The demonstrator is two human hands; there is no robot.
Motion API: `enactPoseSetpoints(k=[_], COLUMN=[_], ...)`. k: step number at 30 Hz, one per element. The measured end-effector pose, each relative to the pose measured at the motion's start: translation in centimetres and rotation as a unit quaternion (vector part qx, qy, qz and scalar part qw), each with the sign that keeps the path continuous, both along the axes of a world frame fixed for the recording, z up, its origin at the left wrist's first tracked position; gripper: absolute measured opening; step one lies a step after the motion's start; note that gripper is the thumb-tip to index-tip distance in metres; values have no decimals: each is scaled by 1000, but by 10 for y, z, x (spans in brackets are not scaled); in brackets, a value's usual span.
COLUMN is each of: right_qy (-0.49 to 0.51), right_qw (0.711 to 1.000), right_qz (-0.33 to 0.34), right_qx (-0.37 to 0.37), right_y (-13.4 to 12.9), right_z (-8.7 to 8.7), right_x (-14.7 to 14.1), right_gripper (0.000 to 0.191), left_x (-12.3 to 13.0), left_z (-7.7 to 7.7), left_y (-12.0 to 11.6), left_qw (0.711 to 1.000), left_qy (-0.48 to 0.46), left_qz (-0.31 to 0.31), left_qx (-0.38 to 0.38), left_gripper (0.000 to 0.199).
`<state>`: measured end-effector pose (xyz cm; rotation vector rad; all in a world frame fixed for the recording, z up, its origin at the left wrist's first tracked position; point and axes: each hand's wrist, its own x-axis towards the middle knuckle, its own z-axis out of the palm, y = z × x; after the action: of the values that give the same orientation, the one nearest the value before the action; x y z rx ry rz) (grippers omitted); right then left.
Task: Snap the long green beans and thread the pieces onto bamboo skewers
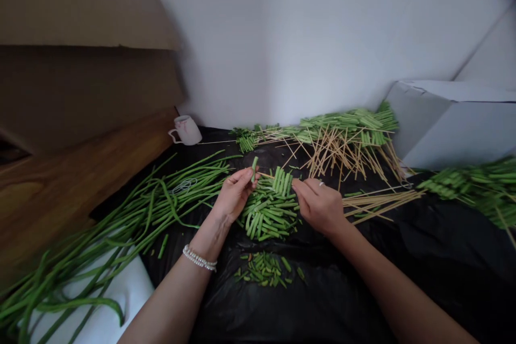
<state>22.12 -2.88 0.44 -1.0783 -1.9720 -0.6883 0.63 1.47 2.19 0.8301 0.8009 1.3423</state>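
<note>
My left hand [238,192] pinches a short cut piece of green long bean [254,169] held nearly upright. A thin wooden skewer [265,174] runs between my hands, its left end close to that piece. Several bean pieces [282,181] sit side by side on the skewer, just left of my right hand [320,204], which is closed round its other end. Below both hands lies a heap of cut bean pieces [264,217]. Nearer to me is a small pile of bean end trimmings [266,270].
Long uncut beans [161,209] spread across the left. Filled bean skewers [355,123] are stacked by the wall, more [479,188] at far right. Bare skewers [379,204] lie right of my hand. A white mug [187,130], a cardboard box [84,80] and a white box [455,123] stand around.
</note>
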Motion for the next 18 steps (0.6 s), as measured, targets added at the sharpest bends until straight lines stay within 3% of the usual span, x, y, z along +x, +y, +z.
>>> enactPoseSetpoints(k=[18], right_qy=[-12], right_qw=[1000], right_qz=[-28], right_qx=[-6], right_y=[-6], right_z=[5], right_x=[-4], right_gripper=[27], left_x=[-1], left_z=[0], left_y=[-1], left_qw=[1000], left_qy=[16], left_qz=[-13], left_qx=[7], left_gripper=[34])
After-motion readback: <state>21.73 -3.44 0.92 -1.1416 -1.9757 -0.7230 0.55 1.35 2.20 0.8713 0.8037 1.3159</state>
